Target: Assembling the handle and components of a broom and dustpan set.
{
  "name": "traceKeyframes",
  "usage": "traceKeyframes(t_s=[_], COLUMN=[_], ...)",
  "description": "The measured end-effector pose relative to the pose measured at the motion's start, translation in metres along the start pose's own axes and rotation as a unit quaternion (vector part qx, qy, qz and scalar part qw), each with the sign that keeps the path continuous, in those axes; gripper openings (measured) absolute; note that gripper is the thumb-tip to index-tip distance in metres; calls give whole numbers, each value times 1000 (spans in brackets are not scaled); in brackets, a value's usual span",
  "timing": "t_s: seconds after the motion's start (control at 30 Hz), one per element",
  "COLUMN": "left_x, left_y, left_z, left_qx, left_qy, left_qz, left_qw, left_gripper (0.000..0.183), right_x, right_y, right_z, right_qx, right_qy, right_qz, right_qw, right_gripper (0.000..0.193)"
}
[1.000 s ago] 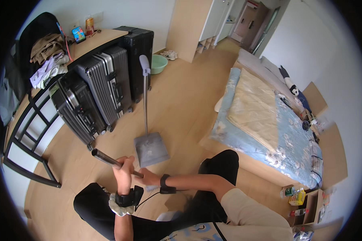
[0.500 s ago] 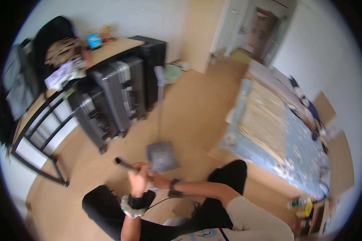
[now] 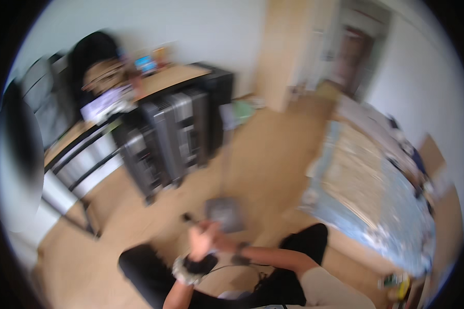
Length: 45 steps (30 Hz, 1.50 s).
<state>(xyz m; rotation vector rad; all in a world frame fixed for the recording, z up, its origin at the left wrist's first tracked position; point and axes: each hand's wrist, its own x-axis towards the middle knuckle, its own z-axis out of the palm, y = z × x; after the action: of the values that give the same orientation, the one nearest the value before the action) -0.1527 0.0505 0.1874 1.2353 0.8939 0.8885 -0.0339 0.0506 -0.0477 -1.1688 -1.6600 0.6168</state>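
My left hand [image 3: 202, 240], with a pale scrunchie and a dark band at its wrist, is closed round a dark-tipped stick [image 3: 187, 218]. The tip pokes out past the fist towards the upper left. My right hand [image 3: 224, 242], also banded at the wrist, presses close against the left and looks closed on the same stick. Motion blurs the fingers, and the stick's lower part is hidden. Just beyond both hands a grey long-handled dustpan [image 3: 226, 215] rests on the floor, its thin handle standing upright.
Several dark suitcases [image 3: 162, 141] stand beneath a wooden-topped desk [image 3: 170, 81] at the left. A bed [image 3: 353, 177] with a blue floral sheet and beige mat lies at the right. Near it are small bottles [image 3: 393, 280]. Behind the suitcases sits a green basin [image 3: 243, 111].
The whole view has shifted, so the room and my hands appear further right and lower. A blurred pale shape with a dark middle shows at the left edge. My hands remain together.
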Motion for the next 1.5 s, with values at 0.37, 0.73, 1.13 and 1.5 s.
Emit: traceKeyframes(t_s=[0.37,0.73,1.13,1.5], left_x=[41,18,7,34], left_y=[-21,3,11,-22], left_z=[-2,5,15,-1], left_qx=[-99,-52,-49,-88], left_qy=[26,-19,-3,27], left_qz=[16,32,37,3], left_qw=[995,998,998,996], left_gripper=[30,32,29,32], right_x=[7,-4,14,-4], right_y=[-53,-65,-49,-60], right_z=[-16,-9,-19,-12], right_qx=[-17,76,76,-2], right_qy=[-83,-59,-37,-55], right_qz=[282,214,160,262], right_qw=[956,972,983,963], right_gripper=[39,39,40,42])
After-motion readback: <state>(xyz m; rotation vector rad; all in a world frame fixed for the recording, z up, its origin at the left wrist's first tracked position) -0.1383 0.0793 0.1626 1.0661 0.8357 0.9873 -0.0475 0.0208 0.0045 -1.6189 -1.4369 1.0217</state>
